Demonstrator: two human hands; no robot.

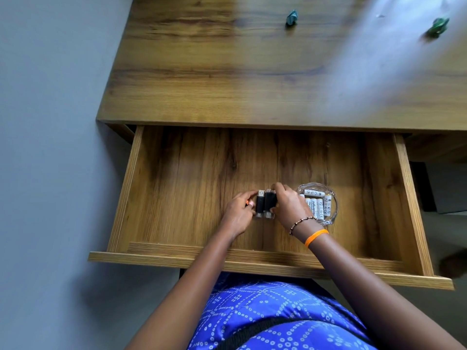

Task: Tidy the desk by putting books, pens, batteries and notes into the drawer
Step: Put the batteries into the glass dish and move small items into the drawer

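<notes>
The wooden drawer (177, 173) is pulled out below the desk top (227, 84). On its floor near the middle lie two black USB sticks (265, 203) side by side. My left hand (238, 213) touches the left stick with its fingertips. My right hand (288, 204) curls over the right stick from the other side. Just right of that hand stands a glass dish (331, 210) holding several white batteries (317, 204).
Two crumpled green paper balls lie on the desk top, one (292, 18) at the far middle, the other (437, 27) at the far right. A grey wall runs along the left. My lap in blue patterned cloth (265, 311) sits under the drawer front (252, 265).
</notes>
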